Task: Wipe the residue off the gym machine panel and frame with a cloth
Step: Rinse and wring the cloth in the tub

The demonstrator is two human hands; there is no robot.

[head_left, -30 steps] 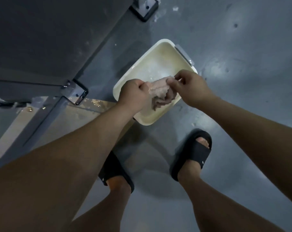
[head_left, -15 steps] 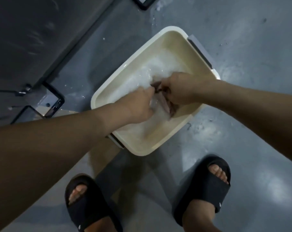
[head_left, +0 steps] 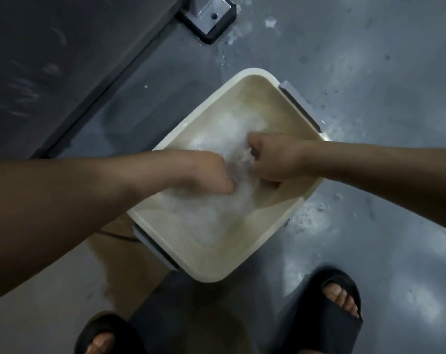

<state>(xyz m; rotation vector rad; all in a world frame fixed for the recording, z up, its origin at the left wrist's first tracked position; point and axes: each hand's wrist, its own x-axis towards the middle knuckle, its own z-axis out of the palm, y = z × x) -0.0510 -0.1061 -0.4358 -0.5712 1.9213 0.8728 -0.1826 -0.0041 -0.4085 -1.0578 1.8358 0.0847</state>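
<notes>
Cloth point(head_left: 238, 167) sunk in suds at centre of basin point(head_left: 251, 70), strung short between left hand point(head_left: 206, 172) and right hand point(head_left: 271, 157), fingers point(head_left: 255, 152) of both curled on it; probably lifts straight up to wring, panel point(head_left: 50, 72) off basin's far-left.

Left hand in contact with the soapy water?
Touching. Head view: the left hand has its fingertips sunk in the foamy water inside the basin.

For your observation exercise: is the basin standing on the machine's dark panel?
No, the basin stands on the grey floor, beside the panel.
</notes>
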